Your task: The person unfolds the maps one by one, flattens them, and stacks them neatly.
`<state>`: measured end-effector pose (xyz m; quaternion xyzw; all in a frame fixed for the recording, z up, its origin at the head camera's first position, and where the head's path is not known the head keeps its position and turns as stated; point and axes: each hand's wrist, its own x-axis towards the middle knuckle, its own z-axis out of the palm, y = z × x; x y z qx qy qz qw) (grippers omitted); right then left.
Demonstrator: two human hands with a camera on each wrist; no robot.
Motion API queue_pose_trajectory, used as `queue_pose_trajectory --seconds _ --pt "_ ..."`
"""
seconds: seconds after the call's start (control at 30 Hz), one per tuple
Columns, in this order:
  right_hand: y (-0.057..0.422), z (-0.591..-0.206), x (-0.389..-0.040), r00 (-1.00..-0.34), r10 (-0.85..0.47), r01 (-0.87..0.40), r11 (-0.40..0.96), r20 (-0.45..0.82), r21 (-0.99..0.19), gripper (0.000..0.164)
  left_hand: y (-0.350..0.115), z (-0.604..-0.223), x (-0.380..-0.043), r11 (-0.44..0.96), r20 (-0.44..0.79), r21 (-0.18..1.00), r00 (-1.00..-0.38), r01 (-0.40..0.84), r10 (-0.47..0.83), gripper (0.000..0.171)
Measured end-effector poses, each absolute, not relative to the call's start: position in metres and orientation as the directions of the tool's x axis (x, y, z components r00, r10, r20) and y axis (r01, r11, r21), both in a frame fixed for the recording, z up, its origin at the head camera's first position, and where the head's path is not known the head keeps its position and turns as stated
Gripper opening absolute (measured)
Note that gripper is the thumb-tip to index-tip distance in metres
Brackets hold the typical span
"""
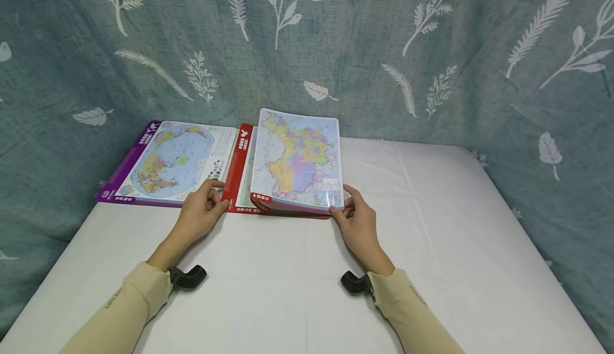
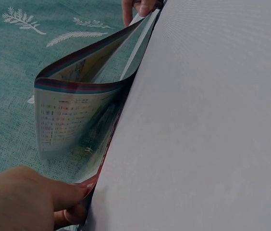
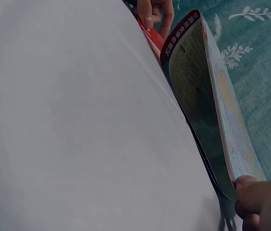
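Observation:
A red-edged map, printed with a coloured map of China, lies folded over on itself near the back of the table. Its folded leaf bulges up on the left, leaving a gap that shows in the left wrist view beside the curved layers. My left hand pinches the lower corner of the red strip between thumb and fingers. At the lower right corner, my right hand grips the upper leaf, its thumb on top. In the right wrist view that leaf stands raised at an angle.
Left of it lies a purple-edged world map, its right side meeting the red strip. A white cloth covers the table. Green leaf-patterned fabric hangs behind. Black devices sit at both wrists.

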<state>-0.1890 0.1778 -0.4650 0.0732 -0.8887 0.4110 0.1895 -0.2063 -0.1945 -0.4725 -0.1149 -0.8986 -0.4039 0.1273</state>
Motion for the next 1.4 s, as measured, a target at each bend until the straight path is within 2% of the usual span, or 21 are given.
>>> queue_pose_trajectory --seconds 0.27,1.4 --pt "0.188 -0.467 -0.193 -0.915 0.028 -0.289 0.653 0.404 -0.700 0.059 -0.194 -0.471 -0.205 0.653 0.324 0.691 -0.940 0.310 0.103 0.035" --pt "0.243 -0.467 -0.191 -0.934 0.131 -0.150 0.700 0.332 -0.698 0.055 -0.194 -0.471 -0.207 0.653 0.305 0.697 -0.947 0.297 0.104 0.037"
